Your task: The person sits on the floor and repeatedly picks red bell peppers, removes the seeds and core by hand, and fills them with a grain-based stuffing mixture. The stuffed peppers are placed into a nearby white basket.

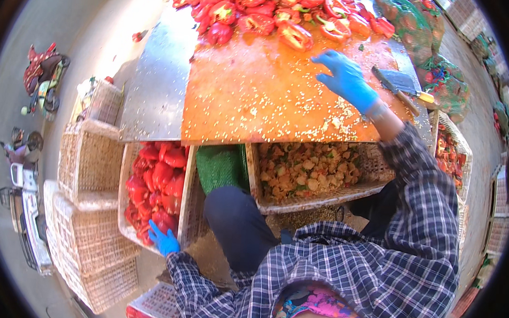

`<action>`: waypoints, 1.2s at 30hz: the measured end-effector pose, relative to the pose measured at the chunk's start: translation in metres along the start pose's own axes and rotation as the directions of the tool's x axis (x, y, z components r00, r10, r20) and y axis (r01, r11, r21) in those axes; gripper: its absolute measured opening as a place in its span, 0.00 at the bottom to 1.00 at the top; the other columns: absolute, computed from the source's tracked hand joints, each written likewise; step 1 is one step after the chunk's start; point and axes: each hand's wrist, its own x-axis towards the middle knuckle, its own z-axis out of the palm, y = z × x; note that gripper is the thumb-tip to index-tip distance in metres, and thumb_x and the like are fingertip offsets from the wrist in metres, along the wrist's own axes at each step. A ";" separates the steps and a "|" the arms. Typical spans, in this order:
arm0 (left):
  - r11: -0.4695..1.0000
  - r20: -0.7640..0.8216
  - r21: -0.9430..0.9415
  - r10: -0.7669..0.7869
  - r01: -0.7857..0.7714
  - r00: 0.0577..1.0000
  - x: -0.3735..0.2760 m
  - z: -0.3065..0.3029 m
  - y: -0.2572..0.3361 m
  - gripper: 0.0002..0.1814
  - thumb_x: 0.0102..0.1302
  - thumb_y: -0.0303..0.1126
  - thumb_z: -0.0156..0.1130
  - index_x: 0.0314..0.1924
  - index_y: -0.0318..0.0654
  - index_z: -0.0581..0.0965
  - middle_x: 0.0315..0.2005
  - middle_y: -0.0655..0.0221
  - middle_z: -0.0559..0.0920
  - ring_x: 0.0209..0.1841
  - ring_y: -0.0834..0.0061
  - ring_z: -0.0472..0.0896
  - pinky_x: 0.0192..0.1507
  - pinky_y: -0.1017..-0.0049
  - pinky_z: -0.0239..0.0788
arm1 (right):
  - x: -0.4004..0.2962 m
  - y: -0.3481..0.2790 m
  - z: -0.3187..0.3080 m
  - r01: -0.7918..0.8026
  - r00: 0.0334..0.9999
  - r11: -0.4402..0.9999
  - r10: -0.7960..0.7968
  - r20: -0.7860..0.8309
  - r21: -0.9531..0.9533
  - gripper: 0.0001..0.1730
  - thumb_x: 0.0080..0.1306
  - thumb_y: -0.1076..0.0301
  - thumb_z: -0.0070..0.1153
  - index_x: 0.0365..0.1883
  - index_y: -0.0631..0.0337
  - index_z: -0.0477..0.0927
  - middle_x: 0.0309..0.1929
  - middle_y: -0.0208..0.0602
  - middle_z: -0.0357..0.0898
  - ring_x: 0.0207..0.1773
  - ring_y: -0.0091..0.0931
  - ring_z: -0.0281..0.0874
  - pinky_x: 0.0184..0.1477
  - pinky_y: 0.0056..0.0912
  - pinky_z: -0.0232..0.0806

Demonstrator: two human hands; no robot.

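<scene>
My right hand (347, 79), in a blue glove, is above the orange cutting board (240, 93) with fingers apart and nothing in it. Just beyond it lies a heap of red bell peppers (256, 24), many cut into halves with cores and seeds showing. A cleaver (399, 82) with a pale handle and a second knife (396, 91) with a wooden handle rest to its right. My left hand (164, 240), also gloved in blue, reaches to the near end of a crate (187, 190) full of red peppers (156, 179). Its fingers are spread against the peppers.
Below the table edge, a crate (253, 176) holds pepper cores (310, 170). A green woven sack (219, 168) sits between the crates. Stacked plastic crates (90, 237) stand at left. Net sacks (444, 89) and a crate of cut peppers (451, 152) are at right.
</scene>
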 end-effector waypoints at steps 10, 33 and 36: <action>0.998 -0.210 -0.040 0.047 -0.057 0.977 0.037 -0.065 0.064 0.37 0.65 0.39 0.65 0.73 0.49 0.63 0.68 0.43 0.63 0.68 0.46 0.66 0.67 0.54 0.61 | 0.068 0.068 0.064 -0.179 0.908 0.687 0.390 -0.150 0.704 0.11 0.62 0.59 0.63 0.39 0.54 0.85 0.35 0.34 0.83 0.40 0.31 0.81 0.49 0.34 0.71; -0.118 0.252 -0.597 0.912 0.794 0.325 -0.133 -0.056 0.475 0.36 0.77 0.56 0.43 0.73 0.36 0.60 0.67 0.57 0.68 0.65 0.59 0.70 0.66 0.58 0.65 | -0.104 -0.104 -0.042 -0.217 0.945 0.976 0.202 0.258 0.030 0.33 0.47 0.38 0.70 0.38 0.58 0.81 0.39 0.44 0.83 0.45 0.40 0.83 0.46 0.42 0.75; -0.046 0.299 -0.633 0.907 0.773 0.298 -0.135 -0.047 0.468 0.37 0.76 0.55 0.46 0.73 0.36 0.60 0.67 0.56 0.68 0.66 0.62 0.69 0.67 0.62 0.63 | -0.109 -0.094 -0.016 -0.336 0.905 0.887 0.212 0.368 0.317 0.31 0.48 0.45 0.71 0.41 0.60 0.81 0.38 0.46 0.84 0.44 0.42 0.83 0.46 0.42 0.74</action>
